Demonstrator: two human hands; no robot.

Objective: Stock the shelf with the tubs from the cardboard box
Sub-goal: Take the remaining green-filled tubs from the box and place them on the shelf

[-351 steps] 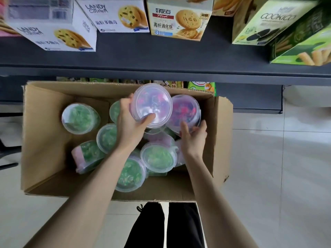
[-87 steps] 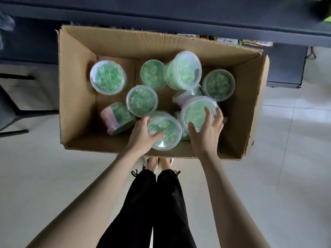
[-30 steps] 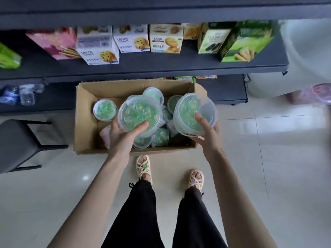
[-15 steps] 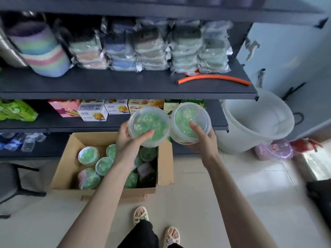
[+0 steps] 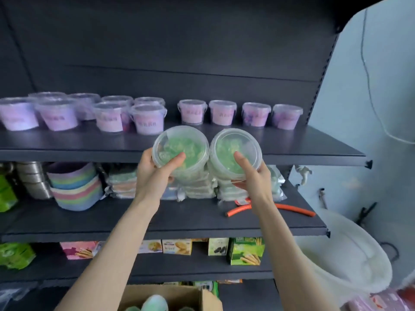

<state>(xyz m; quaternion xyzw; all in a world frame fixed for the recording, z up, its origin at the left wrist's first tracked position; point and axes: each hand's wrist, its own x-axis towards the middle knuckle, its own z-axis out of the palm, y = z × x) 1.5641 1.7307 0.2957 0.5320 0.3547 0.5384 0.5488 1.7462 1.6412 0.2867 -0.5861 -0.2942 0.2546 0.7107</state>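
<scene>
Two green tubs in the air, one per hand. The left green tub [image 5: 180, 151] and right green tub [image 5: 235, 151] are side by side, rims touching or close to it; can't tell which. Both are tilted so the clear lids face the camera, green contents visible through them. They hang in front of the top shelf's [image 5: 303, 151] front edge, a bit right of its middle, not set on it.

Left hand [image 5: 155, 173] is clamped on the left green tub: thumb across the lid, fingers round the wall behind. Right hand [image 5: 253, 178] has the same grip on the right green tub, thumb on the lid, fingers underneath.

Top shelf: purple tubs [image 5: 67, 113] upright with lids on, in a tight cluster toward the back-left, two deep. A row of four [image 5: 238, 114] runs along the back toward the right end, small gaps between them.

Shelf below: stack of pastel bowls [image 5: 74, 187] at left, steel bowls [image 5: 33, 178] just beside them, further left. Piles of wrapped packs [image 5: 197, 187] sit mid-shelf behind the hands. An orange hose [image 5: 292, 209] lies near the front-right edge.

Next shelf down: biscuit boxes [image 5: 177, 246] in a row, green packets [image 5: 13, 254] at the left end.

Cardboard box [image 5: 197, 297] sits at the bottom edge of view, between the forearms — open, more green tubs [image 5: 155, 303] inside. White bucket [image 5: 350, 254] stands right of the shelving.
</scene>
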